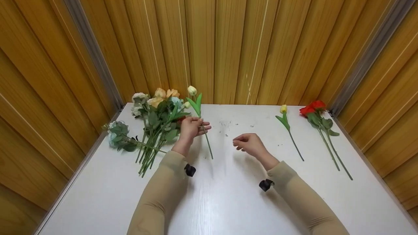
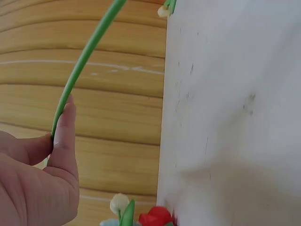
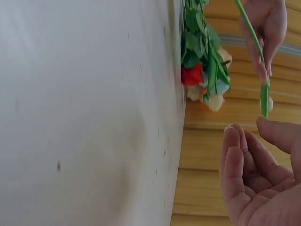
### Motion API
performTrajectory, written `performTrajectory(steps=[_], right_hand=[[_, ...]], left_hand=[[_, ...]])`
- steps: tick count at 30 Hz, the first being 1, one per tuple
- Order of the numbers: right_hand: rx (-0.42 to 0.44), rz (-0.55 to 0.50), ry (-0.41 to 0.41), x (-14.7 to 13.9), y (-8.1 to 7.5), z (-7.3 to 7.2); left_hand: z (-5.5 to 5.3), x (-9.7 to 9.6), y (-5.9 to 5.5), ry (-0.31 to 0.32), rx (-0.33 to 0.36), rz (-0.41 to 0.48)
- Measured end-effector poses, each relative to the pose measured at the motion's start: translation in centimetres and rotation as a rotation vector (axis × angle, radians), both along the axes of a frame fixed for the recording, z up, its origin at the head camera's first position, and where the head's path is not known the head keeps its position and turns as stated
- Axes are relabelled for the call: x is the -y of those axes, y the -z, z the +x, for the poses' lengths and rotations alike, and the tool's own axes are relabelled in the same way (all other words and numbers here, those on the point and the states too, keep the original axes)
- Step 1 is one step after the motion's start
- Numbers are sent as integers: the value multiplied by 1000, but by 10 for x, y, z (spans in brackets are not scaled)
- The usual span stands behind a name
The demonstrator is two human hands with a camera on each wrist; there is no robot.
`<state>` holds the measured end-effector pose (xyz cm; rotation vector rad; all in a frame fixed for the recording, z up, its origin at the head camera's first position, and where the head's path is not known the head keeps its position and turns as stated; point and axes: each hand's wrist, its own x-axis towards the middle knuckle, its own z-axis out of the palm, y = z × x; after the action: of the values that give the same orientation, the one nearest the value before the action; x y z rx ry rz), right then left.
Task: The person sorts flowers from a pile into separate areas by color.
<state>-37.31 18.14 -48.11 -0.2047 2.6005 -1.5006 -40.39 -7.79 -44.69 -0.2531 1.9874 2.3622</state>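
Observation:
A white tulip (image 1: 198, 107) with green leaves stands nearly upright, pinched by its stem in my left hand (image 1: 192, 129). Thumb and fingers meet on the green stem (image 2: 83, 56) in the left wrist view. My right hand (image 1: 252, 145) hovers over the table to the right of the tulip, fingers loosely bent with nothing between them. The right wrist view has this hand (image 3: 258, 174) below the tulip's leaf, apart from the left hand (image 3: 270, 23). Close behind the left hand lies a pile of mixed flowers (image 1: 156, 120), partly hidden by it.
On the white table (image 1: 225, 202), a yellow tulip (image 1: 284, 121) lies at right, with red roses (image 1: 313, 108) beyond it. A pale blue flower (image 1: 118, 132) lies left of the pile. Wooden plank walls (image 1: 228, 52) enclose the back and sides.

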Motion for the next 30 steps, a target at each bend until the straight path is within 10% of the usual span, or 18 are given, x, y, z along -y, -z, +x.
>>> performTrajectory(steps=[15, 21, 30], right_hand=[[91, -394, -87, 43, 12, 17], [74, -314, -58, 18, 16, 13], [58, -143, 73, -55, 17, 2]], left_hand=[[9, -56, 18, 130, -28, -60], [6, -25, 24, 133, 2, -215], [1, 60, 26, -85, -91, -489]])
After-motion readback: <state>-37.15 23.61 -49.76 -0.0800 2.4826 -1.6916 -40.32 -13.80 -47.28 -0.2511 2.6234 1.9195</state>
